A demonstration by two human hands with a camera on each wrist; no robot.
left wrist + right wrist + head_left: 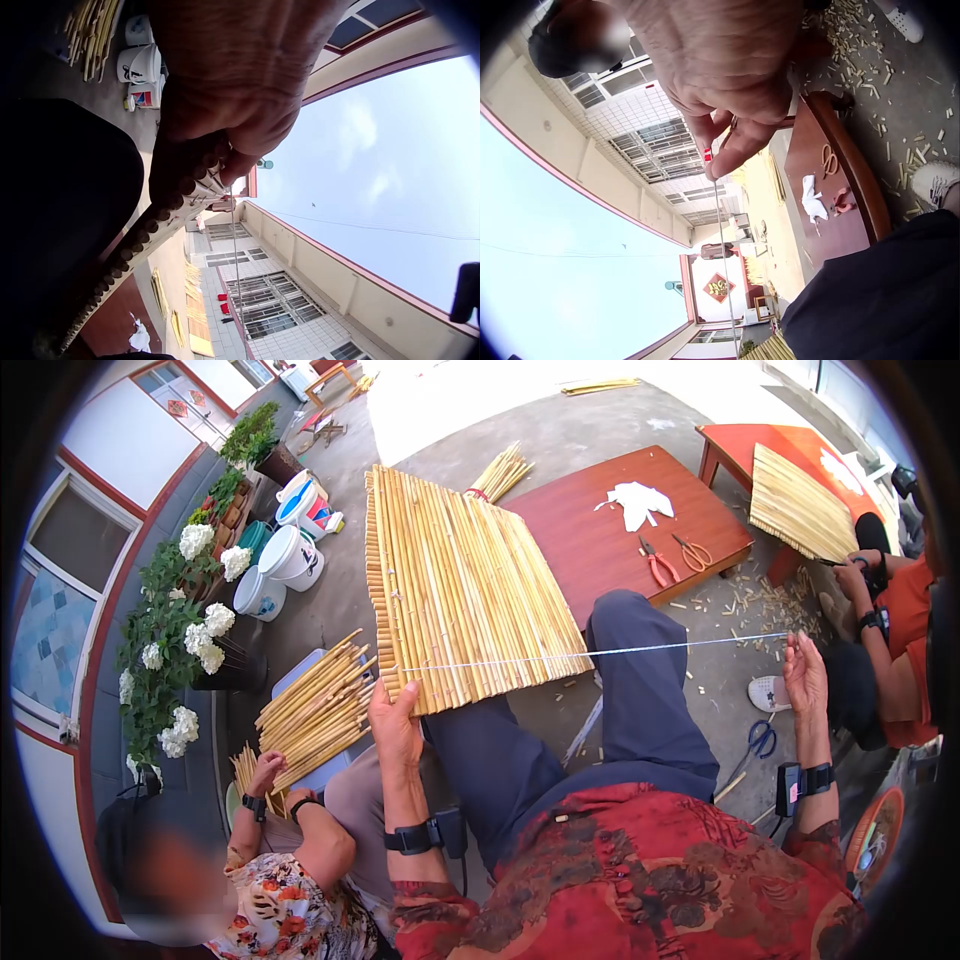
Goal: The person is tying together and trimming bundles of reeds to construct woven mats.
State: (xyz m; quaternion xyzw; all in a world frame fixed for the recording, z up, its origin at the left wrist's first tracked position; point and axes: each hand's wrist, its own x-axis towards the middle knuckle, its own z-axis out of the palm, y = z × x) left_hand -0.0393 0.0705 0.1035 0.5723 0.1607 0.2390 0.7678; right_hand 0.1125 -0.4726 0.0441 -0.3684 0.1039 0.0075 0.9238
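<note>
A panel of reed stalks bound side by side rests over the person's lap. The left hand grips its lower left corner, thumb on top; in the left wrist view the hand wraps the edge of the stalk row. A thin pale cord runs taut from the panel across to the right hand. In the right wrist view the fingertips of the right hand pinch the cord, with a small red-and-white piece at the pinch.
A low red table holds pliers, scissors and white scraps. At left, another person sits by loose stalks; buckets and flowers stand behind. Another person at right holds a second panel. Cut bits litter the ground.
</note>
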